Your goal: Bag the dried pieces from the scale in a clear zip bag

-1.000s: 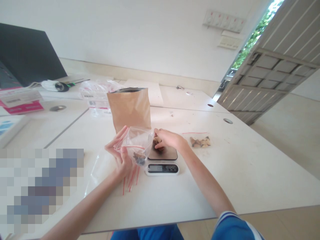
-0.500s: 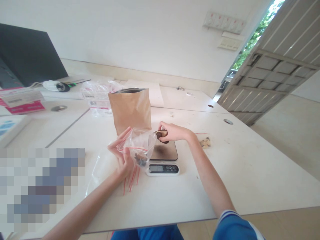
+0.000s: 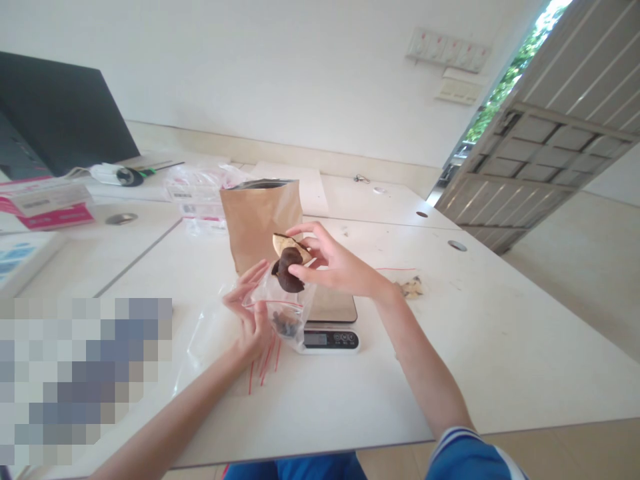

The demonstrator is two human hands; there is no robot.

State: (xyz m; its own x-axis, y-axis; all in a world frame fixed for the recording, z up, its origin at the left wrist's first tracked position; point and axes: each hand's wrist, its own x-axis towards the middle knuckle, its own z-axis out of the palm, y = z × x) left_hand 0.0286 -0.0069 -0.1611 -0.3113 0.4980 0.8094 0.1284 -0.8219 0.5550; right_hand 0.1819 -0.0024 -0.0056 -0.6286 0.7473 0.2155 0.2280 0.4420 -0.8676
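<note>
My left hand [image 3: 250,319] holds a clear zip bag [image 3: 283,305] with a red seal line, its mouth spread, dark pieces at its bottom. Above the bag's mouth, my right hand [image 3: 327,263] grips dark brown and pale dried pieces [image 3: 292,267]. Behind the bag, partly hidden by it and my right hand, is a kitchen scale [image 3: 333,307] with a dark display; its plate shows nothing on the visible part. An open brown paper pouch [image 3: 260,223] stands just behind my hands. Flat clear bags with red lines [image 3: 264,363] lie beneath my left hand.
A small bag of pale pieces [image 3: 411,288] lies right of my right forearm. Pink and white boxes [image 3: 55,210], a dark monitor [image 3: 65,113] and a white device with a cable [image 3: 113,175] are at the left. Plastic-wrapped packs [image 3: 200,193] sit behind the pouch's left side.
My right hand has lifted the dried pieces off the scale plate and moved left with them, over the bag's mouth. My left hand stays nearly in place with the bag.
</note>
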